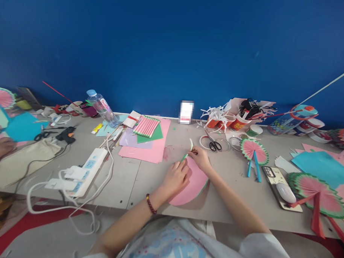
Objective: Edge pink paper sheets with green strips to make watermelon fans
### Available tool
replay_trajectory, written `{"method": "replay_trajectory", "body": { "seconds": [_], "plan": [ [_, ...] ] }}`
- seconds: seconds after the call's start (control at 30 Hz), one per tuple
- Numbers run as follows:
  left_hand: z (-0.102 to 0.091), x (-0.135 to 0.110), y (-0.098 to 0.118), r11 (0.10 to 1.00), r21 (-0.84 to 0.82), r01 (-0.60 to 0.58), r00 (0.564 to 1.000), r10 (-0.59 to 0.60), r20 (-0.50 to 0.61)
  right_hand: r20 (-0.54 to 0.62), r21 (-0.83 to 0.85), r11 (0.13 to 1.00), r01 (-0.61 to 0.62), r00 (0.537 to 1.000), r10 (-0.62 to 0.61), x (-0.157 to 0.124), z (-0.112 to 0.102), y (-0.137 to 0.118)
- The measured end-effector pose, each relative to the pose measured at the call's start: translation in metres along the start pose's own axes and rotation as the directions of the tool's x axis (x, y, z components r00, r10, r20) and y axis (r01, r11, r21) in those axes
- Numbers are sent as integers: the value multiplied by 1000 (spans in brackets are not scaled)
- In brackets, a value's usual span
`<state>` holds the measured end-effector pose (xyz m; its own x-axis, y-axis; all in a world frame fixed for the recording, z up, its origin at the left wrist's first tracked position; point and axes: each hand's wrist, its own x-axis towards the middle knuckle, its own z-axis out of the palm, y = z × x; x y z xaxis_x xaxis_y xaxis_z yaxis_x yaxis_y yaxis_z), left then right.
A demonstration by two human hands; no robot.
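Observation:
A pink paper circle with a green edge lies on the table in front of me. My left hand rests over its left side, fingers bent and close together, holding it down. At its fingertips, a short piece of green strip shows along the upper edge. My right hand pinches a thin strip at that same edge; its pale, curled end sticks up above the fingers. What lies under the left palm is hidden.
Black-handled scissors and tape rolls lie beyond my right hand. Pink pleated paper sits on coloured sheets at left. A white power strip stands left; paper fans and a phone lie right. Another person's hand is far left.

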<state>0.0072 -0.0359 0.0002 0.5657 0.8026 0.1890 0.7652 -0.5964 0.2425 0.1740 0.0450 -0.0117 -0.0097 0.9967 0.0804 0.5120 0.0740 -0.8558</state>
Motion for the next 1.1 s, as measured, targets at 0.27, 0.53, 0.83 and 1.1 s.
{"method": "replay_trajectory", "body": {
  "seconds": [0.27,0.53,0.83,1.1],
  "plan": [
    [-4,3,3,1000,20,13,1000,-13,22,-11,-16,1000,13,1000,-13,1,1,0],
    [-5,3,5,999,24,43,998,-44,38,-77,-210,969,133,985,-152,1,4,4],
    [-4,3,9,998,-15,59,998,-59,4,-105,-387,916,103,982,-155,-4,2,5],
    [0,3,9,998,2,65,998,-65,9,-147,-426,904,45,982,-118,-10,3,4]
  ]
}}
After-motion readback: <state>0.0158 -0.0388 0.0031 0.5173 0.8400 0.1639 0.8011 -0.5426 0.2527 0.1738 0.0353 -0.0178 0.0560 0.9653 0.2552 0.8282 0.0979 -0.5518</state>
